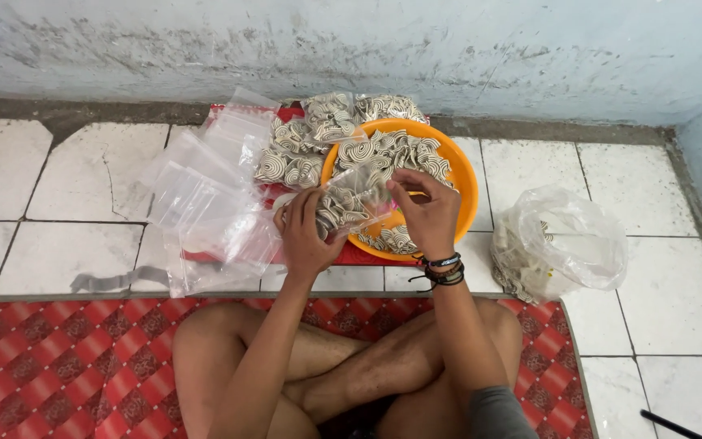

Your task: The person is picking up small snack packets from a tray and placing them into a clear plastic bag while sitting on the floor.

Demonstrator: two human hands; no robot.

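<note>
Over the orange bowl of spiral snacks, the left hand grips a half-filled clear bag while the right hand pinches its mouth, so sealing likely needs a firm press.

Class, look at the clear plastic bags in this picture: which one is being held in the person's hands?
The small bag of spiral snacks, held over the orange bowl between the left hand and right hand. The filled bags and empty bags lie untouched.

Modest home floor used as a workspace, cracked white floor tiles, stained pale-blue plastered wall, red patterned mat under a cross-legged person, orange basin of spiral snacks, small clear bags
</note>
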